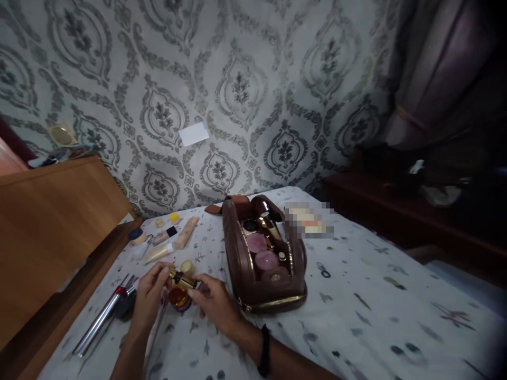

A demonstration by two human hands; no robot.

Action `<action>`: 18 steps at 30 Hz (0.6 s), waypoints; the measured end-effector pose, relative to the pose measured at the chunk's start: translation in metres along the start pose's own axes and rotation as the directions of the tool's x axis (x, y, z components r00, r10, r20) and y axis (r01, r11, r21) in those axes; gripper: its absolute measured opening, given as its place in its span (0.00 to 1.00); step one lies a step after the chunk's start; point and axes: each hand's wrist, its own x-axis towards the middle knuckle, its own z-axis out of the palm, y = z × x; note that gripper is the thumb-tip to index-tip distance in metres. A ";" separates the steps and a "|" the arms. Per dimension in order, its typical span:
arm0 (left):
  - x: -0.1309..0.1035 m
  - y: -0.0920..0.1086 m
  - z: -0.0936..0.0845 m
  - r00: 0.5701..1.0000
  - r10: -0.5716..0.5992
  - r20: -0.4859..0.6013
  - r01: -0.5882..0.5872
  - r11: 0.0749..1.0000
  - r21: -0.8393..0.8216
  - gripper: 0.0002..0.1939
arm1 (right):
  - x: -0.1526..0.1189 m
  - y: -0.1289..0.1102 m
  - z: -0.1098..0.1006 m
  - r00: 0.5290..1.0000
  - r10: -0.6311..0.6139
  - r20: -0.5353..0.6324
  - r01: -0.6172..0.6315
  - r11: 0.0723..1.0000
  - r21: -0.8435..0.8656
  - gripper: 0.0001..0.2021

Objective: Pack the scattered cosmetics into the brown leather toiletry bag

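Observation:
A small dark-and-gold cosmetic bottle [182, 279] lies sideways between my two hands, above the bed sheet. My left hand [148, 293] pinches its left end, and my right hand [217, 302] grips the right end with thumb and fingers. Just below it stands an amber jar [179, 299], and a pale yellow round lid or pot [187, 266] sits behind. To the right of my hands, a brown leather toiletry bag [265, 293] is unzipped. Inside it are pink round items [266, 259], a gold-and-dark tube [269, 226] and other cosmetics.
Tubes and small pots, including a beige tube [187, 232] and a navy-lidded jar [137, 236], lie at the back left. A silver tube [99, 323] lies left of my left arm. A wooden panel [59, 211] borders the left; a blurred-out packet [308, 220] lies beyond the bag.

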 end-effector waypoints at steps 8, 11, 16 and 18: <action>0.016 0.025 0.002 0.994 0.105 0.004 -0.105 0.989 0.104 0.18 | -0.009 -0.005 0.004 0.999 0.033 -0.016 -0.036 0.969 -0.245 0.07; 0.020 0.023 0.003 0.995 0.087 0.040 -0.091 0.990 0.110 0.17 | -0.013 -0.007 0.005 0.997 0.020 0.073 0.013 0.906 -0.423 0.09; 0.018 -0.001 -0.006 0.993 0.038 0.109 -0.051 0.992 0.119 0.16 | -0.006 0.021 0.007 0.941 0.169 0.294 -0.006 0.875 -0.485 0.11; 0.012 -0.010 -0.010 0.994 -0.005 0.109 -0.007 0.993 0.118 0.16 | -0.002 0.035 0.006 0.914 0.197 0.354 -0.025 0.900 -0.436 0.08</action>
